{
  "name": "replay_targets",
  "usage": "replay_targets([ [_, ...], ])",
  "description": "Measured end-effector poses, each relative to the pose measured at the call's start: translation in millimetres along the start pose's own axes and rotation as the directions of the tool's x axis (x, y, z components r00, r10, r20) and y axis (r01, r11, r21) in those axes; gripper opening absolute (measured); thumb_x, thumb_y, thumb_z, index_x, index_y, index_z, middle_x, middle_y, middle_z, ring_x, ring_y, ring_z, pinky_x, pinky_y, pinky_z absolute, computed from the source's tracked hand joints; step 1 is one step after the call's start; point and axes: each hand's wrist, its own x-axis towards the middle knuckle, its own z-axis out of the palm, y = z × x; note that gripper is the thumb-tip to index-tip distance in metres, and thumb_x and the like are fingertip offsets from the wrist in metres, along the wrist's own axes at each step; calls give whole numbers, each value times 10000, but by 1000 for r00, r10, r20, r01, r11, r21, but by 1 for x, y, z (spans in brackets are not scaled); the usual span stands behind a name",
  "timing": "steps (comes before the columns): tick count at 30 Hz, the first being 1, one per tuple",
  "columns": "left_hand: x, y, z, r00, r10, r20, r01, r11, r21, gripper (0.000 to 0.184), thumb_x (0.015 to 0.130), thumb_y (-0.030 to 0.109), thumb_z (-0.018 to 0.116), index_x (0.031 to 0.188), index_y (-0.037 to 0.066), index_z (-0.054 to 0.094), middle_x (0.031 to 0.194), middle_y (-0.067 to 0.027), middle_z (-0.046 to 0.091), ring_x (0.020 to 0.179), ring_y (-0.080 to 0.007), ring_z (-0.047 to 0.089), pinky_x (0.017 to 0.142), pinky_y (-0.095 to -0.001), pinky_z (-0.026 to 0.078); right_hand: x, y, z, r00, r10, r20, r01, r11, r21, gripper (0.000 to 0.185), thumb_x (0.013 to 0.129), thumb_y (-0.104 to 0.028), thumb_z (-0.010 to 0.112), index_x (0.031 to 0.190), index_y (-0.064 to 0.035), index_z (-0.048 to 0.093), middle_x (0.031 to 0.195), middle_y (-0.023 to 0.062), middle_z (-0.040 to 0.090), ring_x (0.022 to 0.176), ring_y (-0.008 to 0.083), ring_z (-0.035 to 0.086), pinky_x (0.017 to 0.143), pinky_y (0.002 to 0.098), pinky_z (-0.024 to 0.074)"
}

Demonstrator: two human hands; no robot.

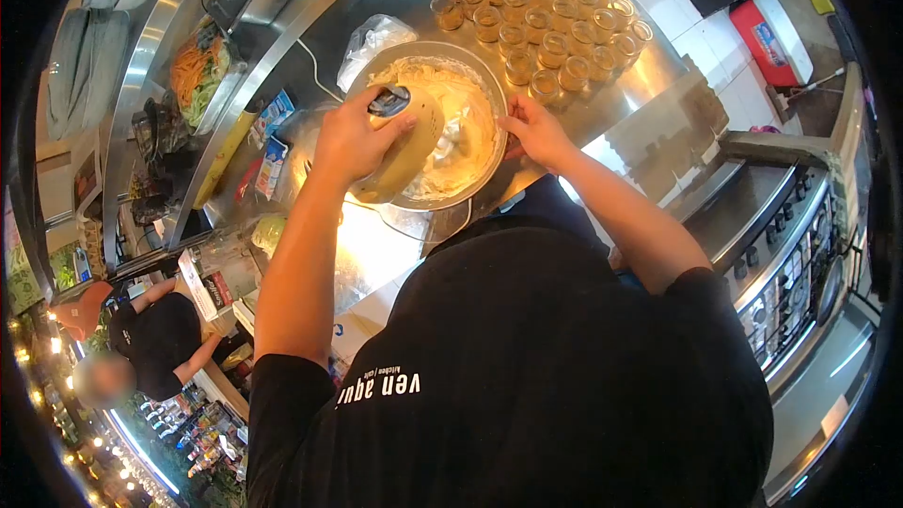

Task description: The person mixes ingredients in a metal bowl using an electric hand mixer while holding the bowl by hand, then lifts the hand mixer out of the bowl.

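My left hand is wrapped round the handle of a pale hand mixer, which is tilted over a large round metal bowl. Pale yellow cream coats the inside of the bowl, and the beaters reach down into it, partly hidden by the mixer body. At the bowl's right edge, my right hand pinches the rim between thumb and fingers. A cord trails from the mixer below the bowl.
Several rows of small glass jars stand beyond the bowl on the steel counter. A crumpled plastic bag touches the bowl's far side. Packets lie leftward. A gas stove is at right. Another person holds a box lower left.
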Motion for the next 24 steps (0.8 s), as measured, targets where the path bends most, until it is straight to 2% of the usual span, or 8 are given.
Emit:
replay_targets([
  [3,12,0,19,995,-42,-91,31,992,-122,726,838,528,826,1332,14,688,1174,-237,757,1104,-404,729,961,-446,566,2,0,-2,1000,7,-6,-7,1000,-24,191,1028,-143,656,1135,-61,522,960,49,590,796,155,666,619,381,674],
  [7,2,1,9,994,-37,-107,22,991,-135,704,839,543,831,1318,45,699,1089,-227,775,1030,-380,757,892,-454,572,1,-2,-3,1000,21,15,-21,1000,-13,199,1027,-146,658,1146,-60,524,965,48,591,803,153,664,621,378,675],
  [9,-4,0,-8,997,31,65,-28,999,-45,700,850,498,829,1327,9,681,1158,-232,763,1075,-407,738,940,-445,573,3,-2,-3,1000,-21,11,22,999,-28,200,1030,-157,659,1136,-60,520,971,48,597,809,151,662,620,377,673],
  [13,0,-10,-1,997,55,58,-51,997,-66,688,850,505,826,1325,27,687,1149,-230,764,1065,-401,742,928,-445,574,3,-4,-4,1000,8,1,-8,999,-42,203,1035,-166,658,1143,-58,524,979,50,600,818,148,658,606,373,666],
  [15,7,-3,9,995,-76,-58,67,986,-151,672,841,502,827,1310,37,703,1148,-229,764,1062,-397,742,927,-441,573,3,-6,-5,999,-7,-31,6,999,-44,197,1038,-171,655,1134,-59,526,976,52,607,799,151,668,597,361,659],
  [19,13,3,8,997,-27,-76,13,982,-189,675,836,510,825,1305,38,711,1148,-232,762,1061,-403,741,933,-439,571,9,-12,-10,999,-18,-35,13,992,-122,206,1039,-179,659,1146,-61,530,965,54,614,764,157,681,582,349,651],
  [21,9,2,-8,999,12,51,-10,998,-55,690,842,533,818,1308,35,710,1143,-233,763,1062,-408,740,934,-444,571,14,-14,-10,997,-50,-52,42,990,-137,211,1038,-189,666,1143,-62,534,949,58,619,701,165,686,558,337,637],
  [24,10,-7,-12,982,118,151,-113,993,-40,760,845,553,825,1362,17,676,1134,-250,765,1074,-398,748,926,-445,573,18,-10,-9,995,-62,-75,47,981,-191,220,1036,-195,674,1142,-55,542,938,61,618,661,167,677,528,333,619],
])
